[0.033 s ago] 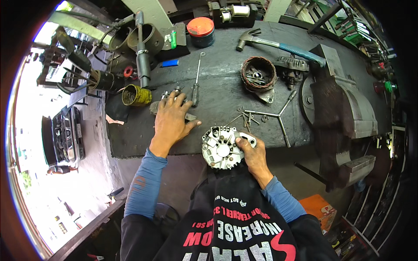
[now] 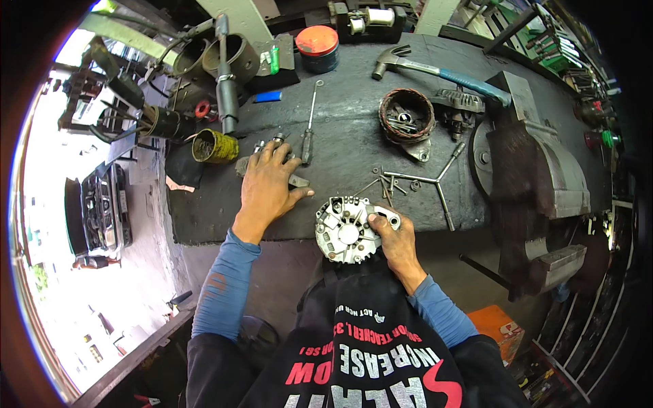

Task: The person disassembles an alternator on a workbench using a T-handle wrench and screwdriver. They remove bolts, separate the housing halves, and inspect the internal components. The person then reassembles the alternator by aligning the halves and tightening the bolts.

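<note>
An alternator end housing (image 2: 348, 231), silver with vent slots, is held by its mounting lug at the bench's front edge. My right hand (image 2: 398, 245) is closed on that lug, thumb on top. My left hand (image 2: 267, 187) lies palm down on the bench, fingers spread over small metal parts (image 2: 277, 139) and a grey metal piece (image 2: 298, 181) that it mostly hides. Just beyond it lies a long-shafted screwdriver (image 2: 308, 132) with a ring-shaped end. To its left, a yellow can (image 2: 216, 147) rests tilted.
Loose bolts (image 2: 389, 183) and a three-way wrench (image 2: 439, 180) lie right of centre. Behind stand a copper-wound stator (image 2: 406, 136) with small parts inside, another alternator part (image 2: 460, 105) and a hammer (image 2: 442, 71). A bench vise (image 2: 544, 163) fills the right; a red-lidded tin (image 2: 317, 49) stands at the back.
</note>
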`<move>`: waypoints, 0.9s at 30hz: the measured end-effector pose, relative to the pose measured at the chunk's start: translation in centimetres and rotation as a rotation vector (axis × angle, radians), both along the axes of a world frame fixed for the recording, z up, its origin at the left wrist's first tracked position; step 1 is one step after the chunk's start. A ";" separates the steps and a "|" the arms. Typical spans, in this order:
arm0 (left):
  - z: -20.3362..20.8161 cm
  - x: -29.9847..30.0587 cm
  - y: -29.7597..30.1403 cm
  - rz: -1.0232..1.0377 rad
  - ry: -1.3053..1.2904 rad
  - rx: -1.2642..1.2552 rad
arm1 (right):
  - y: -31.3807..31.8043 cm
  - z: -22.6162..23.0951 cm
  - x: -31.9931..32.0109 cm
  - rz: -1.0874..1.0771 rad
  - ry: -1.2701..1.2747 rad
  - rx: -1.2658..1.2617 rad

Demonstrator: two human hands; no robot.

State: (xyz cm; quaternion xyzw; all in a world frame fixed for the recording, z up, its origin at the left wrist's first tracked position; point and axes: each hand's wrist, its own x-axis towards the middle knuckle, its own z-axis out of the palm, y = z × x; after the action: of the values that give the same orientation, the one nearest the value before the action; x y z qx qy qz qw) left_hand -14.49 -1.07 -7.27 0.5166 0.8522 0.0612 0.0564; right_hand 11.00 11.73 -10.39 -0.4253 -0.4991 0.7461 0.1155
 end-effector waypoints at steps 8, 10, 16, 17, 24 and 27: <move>-1.3 -1.0 -2.1 0.203 0.127 0.097 | -1.3 -1.5 -2.2 -0.015 -0.043 0.051; -1.5 -2.1 -1.5 0.270 0.115 0.090 | -1.4 -1.6 -2.5 -0.020 -0.061 0.058; -1.4 -7.7 -0.6 0.375 0.035 0.071 | -1.6 -1.3 -4.1 0.026 -0.078 0.112; -1.1 -8.1 -0.4 0.384 -0.021 0.051 | -1.6 -1.1 -4.5 0.022 -0.086 0.114; -1.7 -7.5 -1.6 0.392 -0.016 0.303 | -1.1 0.2 -5.9 0.079 -0.236 0.163; -1.6 -5.0 -2.3 0.413 0.051 0.487 | -0.9 0.3 -5.4 0.088 -0.271 0.191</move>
State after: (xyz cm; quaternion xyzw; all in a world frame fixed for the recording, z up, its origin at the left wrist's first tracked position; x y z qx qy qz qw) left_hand -19.53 -3.34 -8.85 0.3322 0.9005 0.2607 -0.1040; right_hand 5.62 10.85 -10.06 -0.4868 -0.5969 0.6354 0.0545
